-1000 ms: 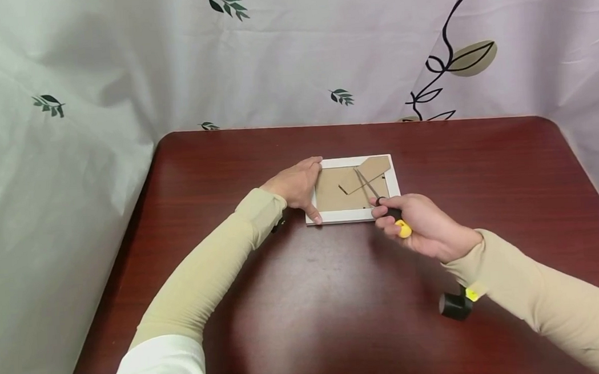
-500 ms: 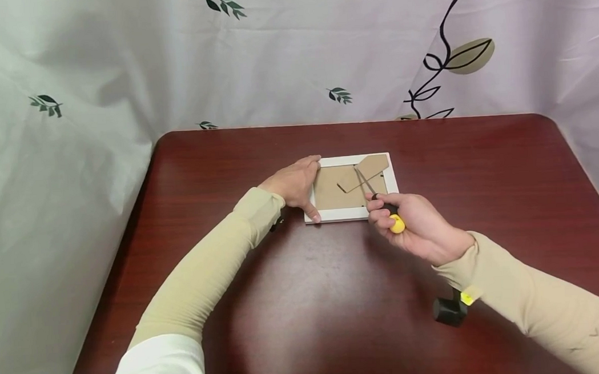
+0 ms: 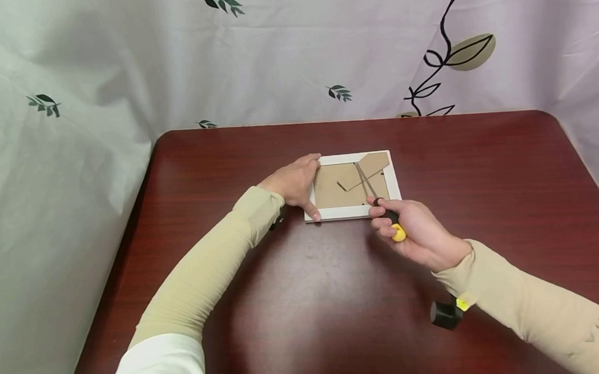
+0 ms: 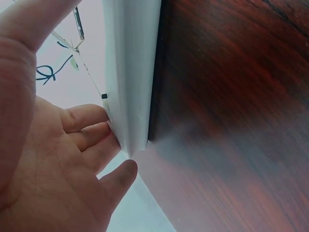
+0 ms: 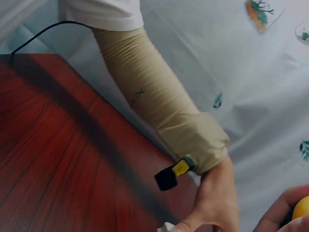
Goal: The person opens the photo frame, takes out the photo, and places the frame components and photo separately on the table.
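A white picture frame (image 3: 342, 213) lies back side up on the table, its brown backing board (image 3: 328, 194) showing. A folded stand flap (image 3: 375, 162) crosses the board. With thumb at the near corner and fingers at the far one, my left hand (image 3: 293, 184) holds the frame's left end. The left wrist view has these fingers against the frame's edge (image 4: 133, 72). My right hand (image 3: 420, 228) grips a screwdriver (image 3: 393, 218) by its black and yellow handle. Its metal shaft slants over the board, tip by the far inner edge; contact there is too small to tell.
The dark red wooden table (image 3: 306, 301) has rounded far corners. Behind it hangs a pale curtain (image 3: 270, 51) with leaf prints. A small black camera (image 3: 445, 315) hangs below the right wrist.
The screwdriver's handle has swung slightly left, and my right wrist has shifted left and nearer. Its tip stays near the far inner edge. My left hand keeps its hold on the frame.
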Tool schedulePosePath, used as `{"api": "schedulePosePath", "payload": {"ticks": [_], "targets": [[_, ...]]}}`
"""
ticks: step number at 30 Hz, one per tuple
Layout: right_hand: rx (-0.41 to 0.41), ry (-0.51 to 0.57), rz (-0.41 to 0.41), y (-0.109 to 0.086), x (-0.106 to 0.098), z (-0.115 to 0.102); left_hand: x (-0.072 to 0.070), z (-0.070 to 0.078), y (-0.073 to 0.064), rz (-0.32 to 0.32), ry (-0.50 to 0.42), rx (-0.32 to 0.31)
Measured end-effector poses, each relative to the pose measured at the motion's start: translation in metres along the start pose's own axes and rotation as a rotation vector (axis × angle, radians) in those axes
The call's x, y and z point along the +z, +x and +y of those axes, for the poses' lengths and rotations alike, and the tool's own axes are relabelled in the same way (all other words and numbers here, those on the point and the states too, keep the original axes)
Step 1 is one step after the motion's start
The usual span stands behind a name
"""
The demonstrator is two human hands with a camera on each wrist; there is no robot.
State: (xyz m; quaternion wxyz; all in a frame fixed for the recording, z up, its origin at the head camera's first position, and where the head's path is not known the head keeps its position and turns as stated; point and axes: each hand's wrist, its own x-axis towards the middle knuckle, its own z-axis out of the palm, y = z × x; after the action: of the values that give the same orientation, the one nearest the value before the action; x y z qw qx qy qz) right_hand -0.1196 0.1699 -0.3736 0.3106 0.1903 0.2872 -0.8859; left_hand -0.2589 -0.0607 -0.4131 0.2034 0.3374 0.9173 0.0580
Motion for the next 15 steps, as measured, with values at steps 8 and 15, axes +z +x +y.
{"api": "schedulePosePath", "payload": {"ticks": [8,15], "targets": [[-0.001,-0.217,0.027,-0.007,0.000,-0.009,0.000,0.001,0.001,-0.003,-0.002,-0.009],[-0.011,-0.578,0.092,-0.009,-0.008,-0.016,-0.002,0.002,0.002,-0.017,0.032,-0.007]]}}
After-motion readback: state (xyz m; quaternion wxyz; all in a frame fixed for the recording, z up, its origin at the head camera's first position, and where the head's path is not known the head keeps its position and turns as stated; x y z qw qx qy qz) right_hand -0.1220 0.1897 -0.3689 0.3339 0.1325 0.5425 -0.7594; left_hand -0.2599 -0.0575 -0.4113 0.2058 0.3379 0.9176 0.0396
